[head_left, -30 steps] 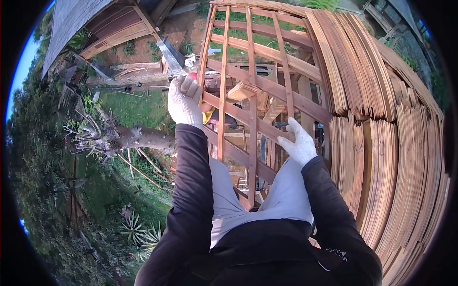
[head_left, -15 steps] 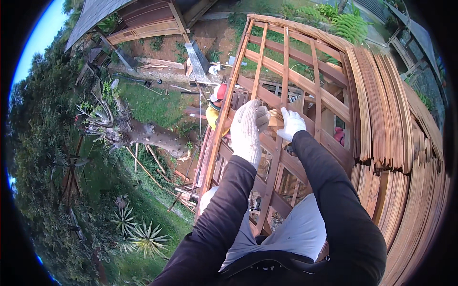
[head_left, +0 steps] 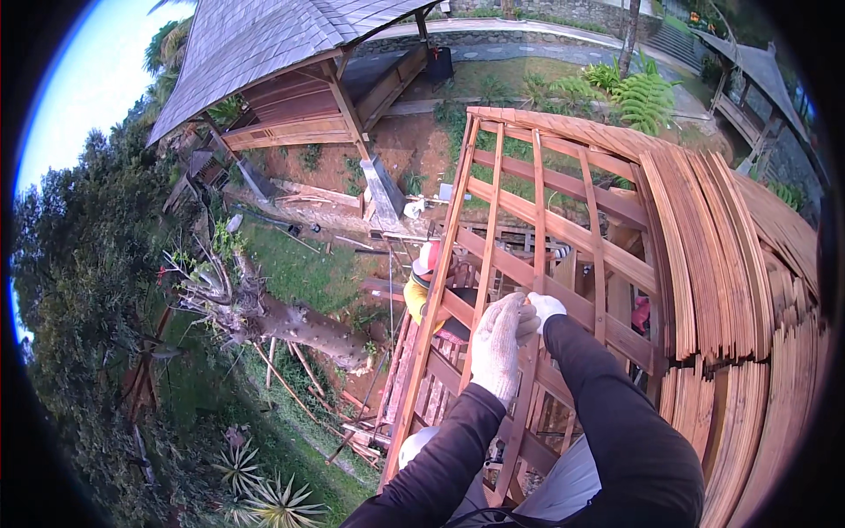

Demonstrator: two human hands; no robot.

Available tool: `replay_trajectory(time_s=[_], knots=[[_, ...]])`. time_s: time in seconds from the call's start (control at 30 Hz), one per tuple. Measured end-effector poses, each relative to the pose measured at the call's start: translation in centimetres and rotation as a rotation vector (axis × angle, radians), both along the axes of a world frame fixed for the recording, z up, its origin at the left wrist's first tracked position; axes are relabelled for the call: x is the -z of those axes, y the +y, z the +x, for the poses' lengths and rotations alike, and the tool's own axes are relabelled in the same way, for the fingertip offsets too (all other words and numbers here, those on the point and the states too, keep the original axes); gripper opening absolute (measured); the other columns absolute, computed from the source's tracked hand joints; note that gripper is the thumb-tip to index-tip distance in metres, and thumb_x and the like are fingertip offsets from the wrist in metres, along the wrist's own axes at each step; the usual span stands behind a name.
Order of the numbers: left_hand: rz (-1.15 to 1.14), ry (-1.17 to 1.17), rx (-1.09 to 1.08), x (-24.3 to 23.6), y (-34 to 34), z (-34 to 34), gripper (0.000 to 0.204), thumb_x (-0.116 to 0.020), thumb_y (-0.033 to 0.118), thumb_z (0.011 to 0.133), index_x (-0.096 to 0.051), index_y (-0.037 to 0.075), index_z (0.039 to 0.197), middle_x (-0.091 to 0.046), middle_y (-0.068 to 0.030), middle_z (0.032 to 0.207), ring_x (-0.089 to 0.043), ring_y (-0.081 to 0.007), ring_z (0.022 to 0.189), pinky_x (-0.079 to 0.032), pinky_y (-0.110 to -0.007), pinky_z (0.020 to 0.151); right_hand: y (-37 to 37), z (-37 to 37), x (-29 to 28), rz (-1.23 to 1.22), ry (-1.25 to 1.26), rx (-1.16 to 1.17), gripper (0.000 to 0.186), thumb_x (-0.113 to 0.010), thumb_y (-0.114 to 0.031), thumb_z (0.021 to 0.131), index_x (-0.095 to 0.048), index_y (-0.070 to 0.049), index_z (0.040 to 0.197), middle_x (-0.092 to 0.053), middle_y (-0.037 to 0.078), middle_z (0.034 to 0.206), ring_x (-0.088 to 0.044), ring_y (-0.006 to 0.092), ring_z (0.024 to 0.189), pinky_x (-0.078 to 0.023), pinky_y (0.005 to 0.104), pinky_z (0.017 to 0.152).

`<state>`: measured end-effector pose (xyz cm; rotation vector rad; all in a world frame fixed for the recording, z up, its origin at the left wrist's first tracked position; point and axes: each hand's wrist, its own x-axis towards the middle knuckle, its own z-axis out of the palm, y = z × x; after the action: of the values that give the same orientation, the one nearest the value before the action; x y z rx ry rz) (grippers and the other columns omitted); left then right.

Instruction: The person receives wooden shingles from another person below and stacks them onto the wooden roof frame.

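My left hand, in a knitted white glove, is closed, its fingers curled toward my right hand. The right glove, also white, sits just beyond it, its fingers mostly hidden behind the left glove. Whatever lies between the two gloves cannot be made out. Both hands are above the open roof frame, near a long brown batten that runs away from me. Wider reddish rafters cross beneath the battens.
Stacked wooden shingles cover the right side of the frame. Below, on the left, is a person in a yellow top and red-and-white cap. Gaps between battens open to the ground. A lopped tree trunk lies left, a shingled pavilion roof beyond.
My view has tilted up, showing more of the pavilion and path. My hands have come closer together, and the light wooden piece seen between them before is now hidden.
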<state>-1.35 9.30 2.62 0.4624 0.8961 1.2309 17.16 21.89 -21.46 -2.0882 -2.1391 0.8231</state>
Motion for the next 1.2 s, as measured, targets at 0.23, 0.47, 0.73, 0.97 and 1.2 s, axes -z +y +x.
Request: replay_trajectory(time_s=[0.23,0.47,0.73,0.97,1.2], knots=[[0.045,-0.057,0.007,1.0,0.9,0.4,0.028,-0.064,0.031,0.104,-0.067,0.008,0.12,-0.068,-0.0005,0.098,-0.068,-0.0127,0.084,-0.055,-0.027,0.082,-5.4,-0.6,0.3,0.139,-0.121,-0.077,0.048,-0.07,-0.042,0.087,-0.063,-0.005,0.117,-0.075,0.024,0.103,-0.073,0.0406,0.1,-0.057,0.0512,0.09],[0.051,-0.047,-0.07,1.8,0.9,-0.9,0.028,-0.067,0.027,0.102,-0.065,0.006,0.122,-0.07,-0.0038,0.097,-0.069,-0.0153,0.083,-0.057,-0.028,0.078,-7.7,-0.9,-9.1,0.219,-0.053,-0.059,0.045,-0.07,-0.041,0.086,-0.066,-0.003,0.109,-0.075,0.023,0.098,-0.074,0.0395,0.095,-0.057,0.0497,0.087],[0.185,0.377,0.136,5.5,1.8,-0.1,0.033,-0.066,0.027,0.102,-0.064,0.005,0.126,-0.065,-0.0014,0.095,-0.064,-0.0137,0.081,-0.049,-0.026,0.07,-15.5,1.7,-22.3,0.379,-0.062,0.048,0.038,-0.077,-0.039,0.079,-0.066,-0.006,0.094,-0.072,0.021,0.083,-0.073,0.0401,0.082,-0.057,0.0498,0.078],[-0.216,-0.026,0.28,7.4,-0.2,2.4,0.071,-0.053,0.058,0.098,-0.044,0.013,0.152,-0.048,-0.0158,0.15,-0.049,-0.0342,0.133,-0.036,-0.053,0.112,-26.5,5.3,-31.9,0.571,0.069,0.351,0.046,-0.085,-0.034,0.075,-0.068,0.001,0.1,-0.071,0.022,0.082,-0.073,0.0394,0.079,-0.058,0.0443,0.071],[-0.7,-0.301,0.343,8.8,-7.4,8.8,0.085,-0.04,0.073,0.099,-0.033,0.013,0.159,-0.037,-0.0186,0.163,-0.039,-0.0411,0.147,-0.031,-0.064,0.12,-35.1,3.2,-34.4,0.63,0.086,0.451,0.042,-0.086,-0.035,0.074,-0.07,-0.004,0.098,-0.069,0.017,0.075,-0.072,0.0357,0.071,-0.056,0.0426,0.066]])
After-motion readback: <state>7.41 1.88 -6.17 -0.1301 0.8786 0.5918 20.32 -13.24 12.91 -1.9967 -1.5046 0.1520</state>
